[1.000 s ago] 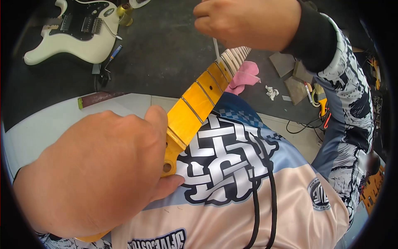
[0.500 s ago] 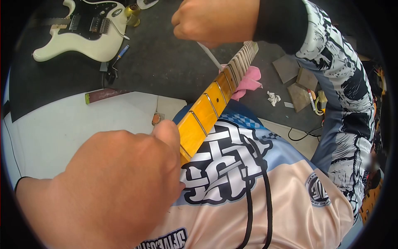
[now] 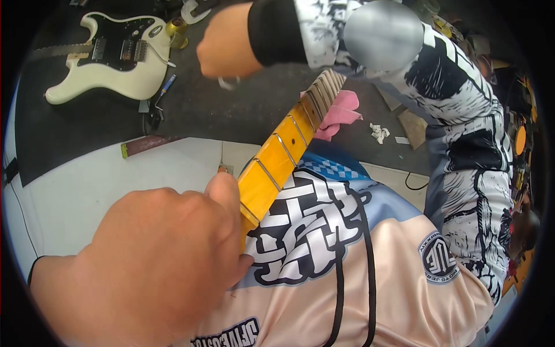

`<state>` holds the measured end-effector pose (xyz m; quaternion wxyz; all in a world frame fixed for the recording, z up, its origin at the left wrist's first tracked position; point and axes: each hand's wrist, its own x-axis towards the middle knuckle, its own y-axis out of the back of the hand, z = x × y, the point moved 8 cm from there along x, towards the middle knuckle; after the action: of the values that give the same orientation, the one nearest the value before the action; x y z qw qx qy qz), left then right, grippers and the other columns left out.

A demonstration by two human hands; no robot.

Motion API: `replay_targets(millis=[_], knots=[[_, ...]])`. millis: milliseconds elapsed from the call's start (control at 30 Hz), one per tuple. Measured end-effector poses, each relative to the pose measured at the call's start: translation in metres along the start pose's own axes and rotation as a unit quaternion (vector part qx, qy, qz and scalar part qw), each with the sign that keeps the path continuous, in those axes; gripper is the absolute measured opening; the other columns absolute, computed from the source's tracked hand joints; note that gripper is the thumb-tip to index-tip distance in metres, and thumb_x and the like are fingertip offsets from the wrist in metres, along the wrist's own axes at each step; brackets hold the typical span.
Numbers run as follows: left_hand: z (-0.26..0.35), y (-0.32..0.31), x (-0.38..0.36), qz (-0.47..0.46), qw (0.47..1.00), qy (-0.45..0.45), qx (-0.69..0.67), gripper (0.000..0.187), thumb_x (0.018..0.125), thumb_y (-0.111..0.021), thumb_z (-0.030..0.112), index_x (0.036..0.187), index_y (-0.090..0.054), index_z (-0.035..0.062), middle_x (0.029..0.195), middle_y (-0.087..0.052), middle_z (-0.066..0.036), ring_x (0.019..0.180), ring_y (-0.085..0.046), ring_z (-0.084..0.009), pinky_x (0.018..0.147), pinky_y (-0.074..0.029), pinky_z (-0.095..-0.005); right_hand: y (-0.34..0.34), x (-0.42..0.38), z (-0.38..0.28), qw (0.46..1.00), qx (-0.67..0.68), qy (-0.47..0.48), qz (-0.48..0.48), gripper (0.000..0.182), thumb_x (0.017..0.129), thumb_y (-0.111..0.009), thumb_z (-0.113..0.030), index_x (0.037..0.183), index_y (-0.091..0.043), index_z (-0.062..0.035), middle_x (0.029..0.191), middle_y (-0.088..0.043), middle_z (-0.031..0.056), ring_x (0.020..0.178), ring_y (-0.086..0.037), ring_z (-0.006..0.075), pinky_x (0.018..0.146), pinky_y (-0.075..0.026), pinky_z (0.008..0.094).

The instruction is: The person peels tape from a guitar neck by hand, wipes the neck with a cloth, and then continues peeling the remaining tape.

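Note:
My left hand (image 3: pixel 167 260) is wrapped round the near end of a guitar neck (image 3: pixel 269 168) with a glossy yellow fretboard, metal frets and dark dot inlays. The neck slants away from me to the upper right, in front of my shirt. Above and left of its far end, my right hand (image 3: pixel 227 43) is closed, apart from the neck. A thin pale strip (image 3: pixel 230 83), blurred by motion, pokes out below its fingers; most of it is hidden. Under the far part of the neck lies a pink cloth (image 3: pixel 341 113).
A white electric guitar (image 3: pixel 118 55) with a black pickguard lies on the dark bench mat (image 3: pixel 202 113) at upper left. Near it are a blue-handled tool (image 3: pixel 168 85) and a gold can (image 3: pixel 176 33). Crumpled white paper (image 3: pixel 380 133) and a flat block (image 3: pixel 411 128) sit at right.
My right hand has moved left, away from the neck, and the pale strip has gone with it. The neck, held in my left hand, has shifted slightly left and down in view.

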<state>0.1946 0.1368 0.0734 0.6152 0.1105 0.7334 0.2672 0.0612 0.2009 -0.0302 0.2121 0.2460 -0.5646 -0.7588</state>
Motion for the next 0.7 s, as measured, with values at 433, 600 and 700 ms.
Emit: replay_targets(millis=[433, 600, 700], knots=[[-0.139, -0.11, 0.045, -0.009, 0.908, -0.078, -0.411, 0.067, 0.069, -0.093, 0.038, 0.11, -0.06, -0.0027, 0.087, -0.068, -0.013, 0.081, -0.068, -0.0235, 0.073, -0.053, -0.0337, -0.161, -0.326, -0.081, 0.786, 0.044, -0.604, 0.125, 0.021, 0.072, -0.072, -0.009, 0.087, -0.058, -0.0051, 0.088, -0.058, 0.0125, 0.085, -0.061, 0.0338, 0.074, -0.05, 0.0449], [-0.176, -0.163, 0.064, -0.124, 0.761, -0.101, -0.629, 0.07, 0.079, -0.087, 0.019, 0.135, -0.05, -0.0013, 0.098, -0.063, -0.003, 0.09, -0.061, -0.0108, 0.08, -0.051, -0.0283, -0.268, -0.285, -0.167, 0.754, 0.141, -0.634, 0.102, 0.021, 0.074, -0.074, -0.01, 0.088, -0.06, -0.0048, 0.092, -0.062, 0.0145, 0.093, -0.063, 0.0338, 0.085, -0.051, 0.0443], [-0.186, -0.189, 0.074, -0.092, 0.701, -0.117, -0.697, 0.063, 0.081, -0.083, 0.027, 0.129, -0.051, 0.0011, 0.091, -0.061, -0.003, 0.084, -0.058, -0.0102, 0.076, -0.046, -0.0244, -0.273, -0.272, -0.166, 0.723, 0.166, -0.663, 0.1, 0.019, 0.075, -0.072, -0.008, 0.09, -0.06, -0.004, 0.094, -0.063, 0.0151, 0.096, -0.063, 0.0341, 0.087, -0.052, 0.0451]])
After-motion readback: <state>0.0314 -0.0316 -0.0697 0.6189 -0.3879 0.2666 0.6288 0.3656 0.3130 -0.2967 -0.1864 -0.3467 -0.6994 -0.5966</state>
